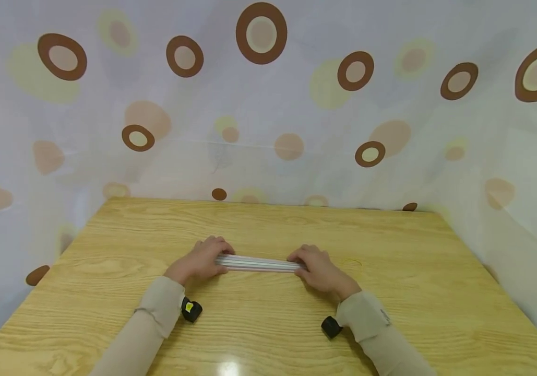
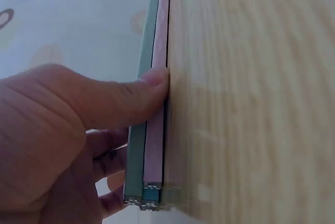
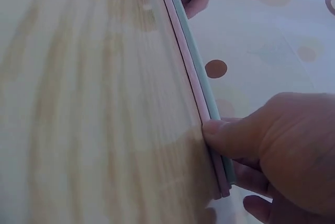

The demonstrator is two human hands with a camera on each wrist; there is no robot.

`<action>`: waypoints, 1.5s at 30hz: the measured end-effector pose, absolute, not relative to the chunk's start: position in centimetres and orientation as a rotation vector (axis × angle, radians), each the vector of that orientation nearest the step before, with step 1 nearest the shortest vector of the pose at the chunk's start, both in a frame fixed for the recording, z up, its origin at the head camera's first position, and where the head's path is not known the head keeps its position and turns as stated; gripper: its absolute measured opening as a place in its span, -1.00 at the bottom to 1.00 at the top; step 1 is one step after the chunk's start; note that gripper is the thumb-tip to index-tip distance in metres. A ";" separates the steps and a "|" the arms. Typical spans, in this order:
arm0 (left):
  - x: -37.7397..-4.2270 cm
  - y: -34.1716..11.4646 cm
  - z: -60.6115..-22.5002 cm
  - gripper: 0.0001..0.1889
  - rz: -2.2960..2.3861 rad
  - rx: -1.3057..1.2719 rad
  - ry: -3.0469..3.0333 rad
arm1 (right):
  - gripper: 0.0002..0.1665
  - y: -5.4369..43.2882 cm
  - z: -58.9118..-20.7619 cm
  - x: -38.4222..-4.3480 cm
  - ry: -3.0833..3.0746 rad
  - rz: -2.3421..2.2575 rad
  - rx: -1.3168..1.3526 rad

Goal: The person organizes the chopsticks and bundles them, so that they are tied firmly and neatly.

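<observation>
A bundle of long, slim, straight bars [image 1: 261, 263] lies crosswise between the two hands, at or just above the tabletop. Close up, one bar is pink [image 2: 155, 153] and another green [image 2: 137, 164]; a darker teal end shows below them in the left wrist view. My left hand [image 1: 206, 258] grips the bundle near its left end, thumb on the near side and fingers behind. Near the opposite end, my right hand [image 1: 319, 268] holds it the same way, its thumb [image 3: 217, 132] against the pink bar. The hands partly cover both ends in the head view.
The wooden table [image 1: 259, 324] extends around both hands. Behind it and along its sides hangs a pale curtain [image 1: 259, 104] with brown and beige ovals. Small black devices sit at the left wrist [image 1: 191, 309] and the right wrist [image 1: 331, 327].
</observation>
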State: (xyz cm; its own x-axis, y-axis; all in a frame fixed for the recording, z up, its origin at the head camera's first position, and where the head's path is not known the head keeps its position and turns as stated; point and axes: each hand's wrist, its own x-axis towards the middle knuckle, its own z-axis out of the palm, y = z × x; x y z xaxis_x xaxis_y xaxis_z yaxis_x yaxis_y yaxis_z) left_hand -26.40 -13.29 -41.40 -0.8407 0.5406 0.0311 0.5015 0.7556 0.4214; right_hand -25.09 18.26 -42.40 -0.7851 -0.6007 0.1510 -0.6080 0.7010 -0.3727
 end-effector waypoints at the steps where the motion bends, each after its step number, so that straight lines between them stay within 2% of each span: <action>1: -26.6 -13.4 -41.4 -0.66 0.664 0.844 2.842 | -0.77 18.2 -42.3 -25.1 -2.891 0.626 1.019; 11: -27.7 -14.1 -42.8 -0.74 1.074 0.709 2.627 | -0.88 17.8 -42.7 -24.8 -2.925 0.649 0.992; 24: -28.5 -12.3 -42.6 -0.79 1.073 0.644 2.677 | -0.89 17.1 -42.9 -25.0 -2.803 0.215 0.997; 31: -28.4 -12.2 -42.6 -0.85 1.042 0.637 2.707 | -0.89 16.6 -42.5 -24.9 -2.833 0.171 0.969; 45: -28.4 -12.0 -42.9 -0.83 1.022 0.643 2.740 | -0.93 16.3 -41.3 -25.0 -2.925 0.098 1.048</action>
State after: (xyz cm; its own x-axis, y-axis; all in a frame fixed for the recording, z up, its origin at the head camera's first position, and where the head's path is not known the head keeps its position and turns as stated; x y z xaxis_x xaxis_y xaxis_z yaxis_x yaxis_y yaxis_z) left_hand -28.45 -12.04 -42.95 -0.8975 0.4409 0.0120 0.3410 0.6764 0.6529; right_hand -25.00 16.28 -41.30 -0.7722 -0.6333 0.0520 -0.6353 0.7707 -0.0486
